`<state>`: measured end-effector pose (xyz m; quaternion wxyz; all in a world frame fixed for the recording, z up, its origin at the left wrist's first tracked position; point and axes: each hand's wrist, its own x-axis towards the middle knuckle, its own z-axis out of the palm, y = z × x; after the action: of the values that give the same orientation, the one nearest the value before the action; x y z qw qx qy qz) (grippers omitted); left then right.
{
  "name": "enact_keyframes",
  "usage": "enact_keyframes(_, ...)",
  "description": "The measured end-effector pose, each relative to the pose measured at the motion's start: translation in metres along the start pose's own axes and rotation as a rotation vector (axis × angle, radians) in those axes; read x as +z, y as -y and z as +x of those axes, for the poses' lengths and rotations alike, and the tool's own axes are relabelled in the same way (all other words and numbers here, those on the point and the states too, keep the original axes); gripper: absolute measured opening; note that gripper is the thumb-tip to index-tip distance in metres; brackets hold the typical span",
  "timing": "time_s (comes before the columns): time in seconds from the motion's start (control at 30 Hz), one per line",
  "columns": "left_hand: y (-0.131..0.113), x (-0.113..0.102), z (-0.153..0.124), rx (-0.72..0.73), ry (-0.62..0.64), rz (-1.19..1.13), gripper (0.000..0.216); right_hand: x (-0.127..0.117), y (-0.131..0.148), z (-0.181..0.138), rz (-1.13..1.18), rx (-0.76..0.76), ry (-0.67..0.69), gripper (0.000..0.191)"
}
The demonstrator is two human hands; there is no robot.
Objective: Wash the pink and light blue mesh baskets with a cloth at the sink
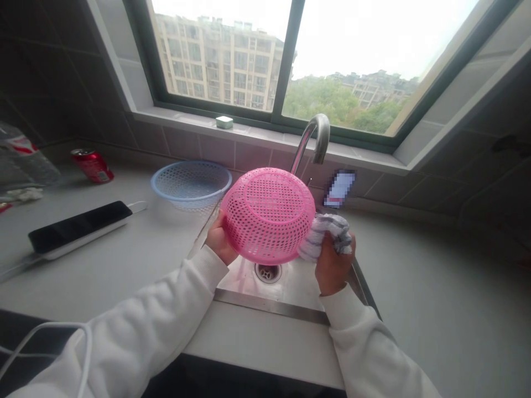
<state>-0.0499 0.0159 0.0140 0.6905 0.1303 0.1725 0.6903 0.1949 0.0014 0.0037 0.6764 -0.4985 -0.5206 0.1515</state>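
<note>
The held basket (269, 215) was above the sink (269, 305), between the left hand (219, 242) and the cloth (311, 244) in the right hand (334, 266), before the faucet (322, 135). A second basket (191, 182) lay on the counter (103, 265) left of the sink (a can (92, 165) was farther left), below the windowsill (182, 120).

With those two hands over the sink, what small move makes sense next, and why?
Probably draw the white-and-grey striped cloth in the right hand across the round pink perforated plastic basket: the left hand holds the basket's left side, its ringed base is turned to view, and the cloth sits at its right edge.
</note>
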Motion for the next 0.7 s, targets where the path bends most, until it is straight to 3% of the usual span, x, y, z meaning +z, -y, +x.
enact_keyframes(0.07, 0.002, -0.001, -0.001, -0.019, 0.010, 0.020, 0.039, 0.003, 0.010, -0.011, -0.078, -0.166, -0.034, 0.024)
enact_keyframes(0.2, 0.005, 0.001, -0.008, -0.058, -0.002, 0.029, 0.048, 0.007, 0.021, -0.022, -0.207, -0.559, 0.151, 0.022)
enact_keyframes(0.43, 0.022, 0.013, -0.027, -0.160, 0.200, 0.091, 0.076, 0.011, 0.038, -0.034, -0.372, -1.030, 0.301, 0.016)
enact_keyframes(0.57, 0.029, 0.012, -0.035, -0.231, 0.350, 0.257, 0.094, 0.017, 0.045, -0.039, -0.388, -1.088, 0.409, 0.018)
enact_keyframes(0.7, 0.029, 0.012, -0.035, -0.107, 0.424, 0.607, 0.089, 0.019, 0.040, -0.032, -0.357, -0.997, 0.389, 0.012)
